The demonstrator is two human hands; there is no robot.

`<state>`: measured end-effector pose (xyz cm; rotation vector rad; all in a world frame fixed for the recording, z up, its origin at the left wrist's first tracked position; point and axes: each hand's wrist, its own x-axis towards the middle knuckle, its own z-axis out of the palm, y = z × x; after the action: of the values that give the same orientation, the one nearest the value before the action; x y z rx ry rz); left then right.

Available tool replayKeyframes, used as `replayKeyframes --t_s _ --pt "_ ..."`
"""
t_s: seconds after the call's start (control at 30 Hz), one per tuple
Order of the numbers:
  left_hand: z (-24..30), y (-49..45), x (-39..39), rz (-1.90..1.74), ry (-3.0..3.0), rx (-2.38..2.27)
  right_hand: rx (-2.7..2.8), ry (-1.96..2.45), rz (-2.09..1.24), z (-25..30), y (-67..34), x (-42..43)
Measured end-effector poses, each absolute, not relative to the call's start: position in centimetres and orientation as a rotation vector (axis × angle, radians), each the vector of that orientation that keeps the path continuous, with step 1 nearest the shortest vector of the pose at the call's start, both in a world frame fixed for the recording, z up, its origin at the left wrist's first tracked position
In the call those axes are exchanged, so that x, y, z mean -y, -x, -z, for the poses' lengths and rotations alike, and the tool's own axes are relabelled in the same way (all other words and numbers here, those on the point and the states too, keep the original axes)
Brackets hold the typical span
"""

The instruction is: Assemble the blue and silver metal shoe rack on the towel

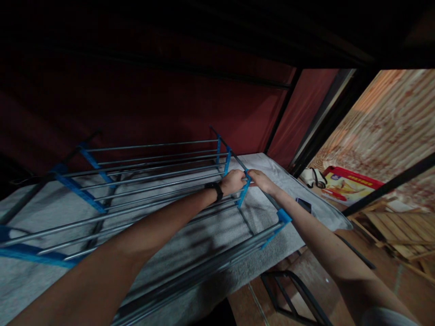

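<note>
A rack (142,184) of grey metal tubes joined by blue plastic brackets, which looks like a shoe rack, lies across the pale cloth (190,246). My left hand (234,182), with a black watch on its wrist, is closed around a blue bracket (243,192) at the rack's right end. On the other side of that same bracket, my right hand (258,180) grips it where it meets the long dark side tube (237,158). Both hands' fingertips are partly hidden behind the bracket. Nearer to me, another blue bracket (284,216) holds the ends of the front tubes.
A phone (303,205) lies on the cloth right of my right forearm. Beyond are a red and yellow box (353,183) and a white item with black straps (313,177). Wooden slats (394,228) stand at right, and a black metal frame (295,294) is below the table edge.
</note>
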<state>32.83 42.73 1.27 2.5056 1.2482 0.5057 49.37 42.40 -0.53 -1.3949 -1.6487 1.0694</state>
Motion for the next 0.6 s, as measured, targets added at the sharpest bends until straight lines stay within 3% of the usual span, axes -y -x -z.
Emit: replayKeyframes --t_s 0.6 --pt "-1.7 -20.0 -33.0 -0.318 -2.680 -1.669 1.549 1.465 -1.135 1.2 -50.5 -42.2"
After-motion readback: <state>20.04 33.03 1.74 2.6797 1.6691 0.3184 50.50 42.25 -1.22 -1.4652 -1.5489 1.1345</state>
